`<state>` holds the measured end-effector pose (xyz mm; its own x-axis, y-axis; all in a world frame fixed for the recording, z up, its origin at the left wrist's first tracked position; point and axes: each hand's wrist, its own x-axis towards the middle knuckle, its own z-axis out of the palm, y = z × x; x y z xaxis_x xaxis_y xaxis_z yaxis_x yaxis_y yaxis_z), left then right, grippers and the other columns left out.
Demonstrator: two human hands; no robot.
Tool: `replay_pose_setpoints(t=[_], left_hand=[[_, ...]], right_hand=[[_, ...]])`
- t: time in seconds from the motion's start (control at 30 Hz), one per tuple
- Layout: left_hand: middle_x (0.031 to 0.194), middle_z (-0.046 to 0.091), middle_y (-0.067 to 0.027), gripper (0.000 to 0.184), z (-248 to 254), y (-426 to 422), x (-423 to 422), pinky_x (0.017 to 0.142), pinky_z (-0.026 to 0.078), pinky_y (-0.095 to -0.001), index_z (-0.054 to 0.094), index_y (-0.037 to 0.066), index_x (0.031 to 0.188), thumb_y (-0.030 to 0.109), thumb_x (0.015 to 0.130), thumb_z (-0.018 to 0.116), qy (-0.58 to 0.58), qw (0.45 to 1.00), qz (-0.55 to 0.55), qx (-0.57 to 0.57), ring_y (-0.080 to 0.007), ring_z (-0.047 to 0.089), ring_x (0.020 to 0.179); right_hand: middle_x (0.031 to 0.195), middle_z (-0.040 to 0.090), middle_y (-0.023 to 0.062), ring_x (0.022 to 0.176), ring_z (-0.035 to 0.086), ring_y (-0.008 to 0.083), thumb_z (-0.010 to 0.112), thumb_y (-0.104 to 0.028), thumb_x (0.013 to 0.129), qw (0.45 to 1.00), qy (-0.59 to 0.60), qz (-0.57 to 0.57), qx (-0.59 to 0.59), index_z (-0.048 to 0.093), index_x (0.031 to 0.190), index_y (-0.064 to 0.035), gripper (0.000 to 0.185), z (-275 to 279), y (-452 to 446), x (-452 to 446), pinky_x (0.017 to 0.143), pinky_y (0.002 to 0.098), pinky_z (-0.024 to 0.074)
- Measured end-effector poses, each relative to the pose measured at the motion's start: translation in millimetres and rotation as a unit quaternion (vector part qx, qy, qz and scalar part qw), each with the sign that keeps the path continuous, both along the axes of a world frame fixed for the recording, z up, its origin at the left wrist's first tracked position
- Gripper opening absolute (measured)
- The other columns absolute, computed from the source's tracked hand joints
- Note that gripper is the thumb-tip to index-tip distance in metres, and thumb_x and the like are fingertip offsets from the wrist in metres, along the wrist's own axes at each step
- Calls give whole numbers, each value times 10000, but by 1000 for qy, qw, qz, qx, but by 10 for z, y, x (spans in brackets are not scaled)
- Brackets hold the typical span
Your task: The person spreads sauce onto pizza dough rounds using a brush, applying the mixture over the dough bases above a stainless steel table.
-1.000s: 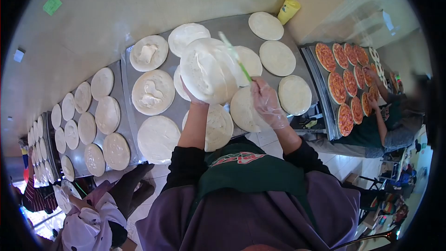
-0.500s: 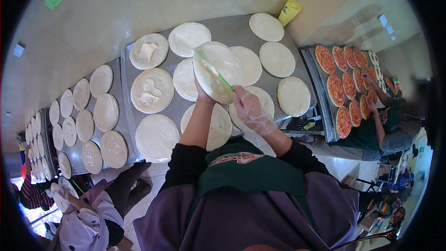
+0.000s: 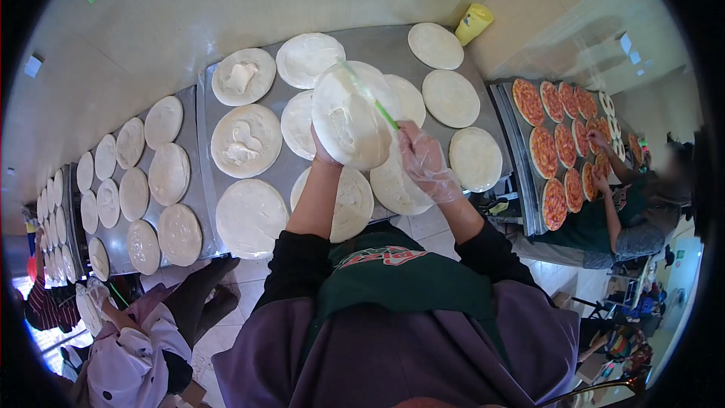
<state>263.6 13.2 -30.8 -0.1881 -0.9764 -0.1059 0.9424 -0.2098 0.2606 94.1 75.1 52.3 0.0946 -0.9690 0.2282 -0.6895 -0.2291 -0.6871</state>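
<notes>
A round dough base [image 3: 346,125] with white spread on it is held up over the metal table [image 3: 377,41]. My left hand [image 3: 325,149] supports it from below at its lower left edge, fingers mostly hidden beneath. My right hand [image 3: 423,159], in a clear plastic glove, grips the green handle of a spatula [image 3: 385,115]. The spatula's pale blade lies over the upper part of the held base. Several round bases lie around on the table; two at the left, one of them here [image 3: 245,141], carry thick dollops of white spread.
A yellow cup [image 3: 474,24] stands at the table's back right corner. On the right table, sauced red bases [image 3: 553,205] lie near a person's hands [image 3: 600,166]. More plain bases [image 3: 180,234] cover the left table, with another person [image 3: 124,355] at lower left.
The held base was lifted and tilted, first lower and darker at its edge, and now faces up more fully. The spatula has shifted right and upward across it with my right hand.
</notes>
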Motion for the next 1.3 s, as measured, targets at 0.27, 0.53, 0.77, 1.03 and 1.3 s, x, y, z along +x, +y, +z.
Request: replay_pose_setpoints(t=[0.27, 0.53, 0.77, 1.03, 1.3], left_hand=[[1159, 569, -152, 539, -417, -92, 122, 914, 463, -434, 474, 36, 1249, 442, 922, 335, 71, 976, -105, -178, -290, 577, 1026], [1259, 519, -130, 538, -88, 28, 46, 960, 439, -438, 421, 55, 1322, 406, 924, 336, 10, 1000, -7, -24, -290, 527, 1125], [1209, 547, -128, 526, -704, -124, 129, 936, 454, -439, 445, 54, 1292, 416, 928, 327, 22, 988, -86, -124, -287, 553, 1079], [1262, 514, -125, 554, -244, -54, 86, 950, 444, -438, 423, 69, 1311, 448, 915, 345, 33, 999, 27, -19, -299, 514, 1139], [1299, 488, -124, 573, -59, -54, 26, 966, 434, -468, 394, 97, 1343, 474, 917, 322, -2, 997, 68, -31, -309, 501, 1165]], right_hand=[[780, 582, 221, 660, 609, 336, 513, -53, 884, 967, 11, 216, -135, 547, 1060, -30, 181, 47, 142, -16, 561, 393, 460], [756, 574, 229, 683, 591, 393, 477, -116, 906, 999, -19, -37, 14, 533, 1019, -46, 144, 33, -8, -145, 601, 444, 452], [731, 583, 176, 623, 581, 341, 488, -83, 904, 977, 16, 194, -89, 556, 1027, -37, 148, 52, 128, 10, 562, 401, 448], [717, 570, 184, 613, 577, 337, 462, -112, 926, 999, 29, -34, 26, 551, 1026, -54, 146, -110, 191, -294, 559, 393, 445], [697, 560, 199, 593, 570, 340, 459, -114, 927, 999, 21, 10, -30, 545, 1038, -69, 148, -343, 295, -128, 531, 387, 430]])
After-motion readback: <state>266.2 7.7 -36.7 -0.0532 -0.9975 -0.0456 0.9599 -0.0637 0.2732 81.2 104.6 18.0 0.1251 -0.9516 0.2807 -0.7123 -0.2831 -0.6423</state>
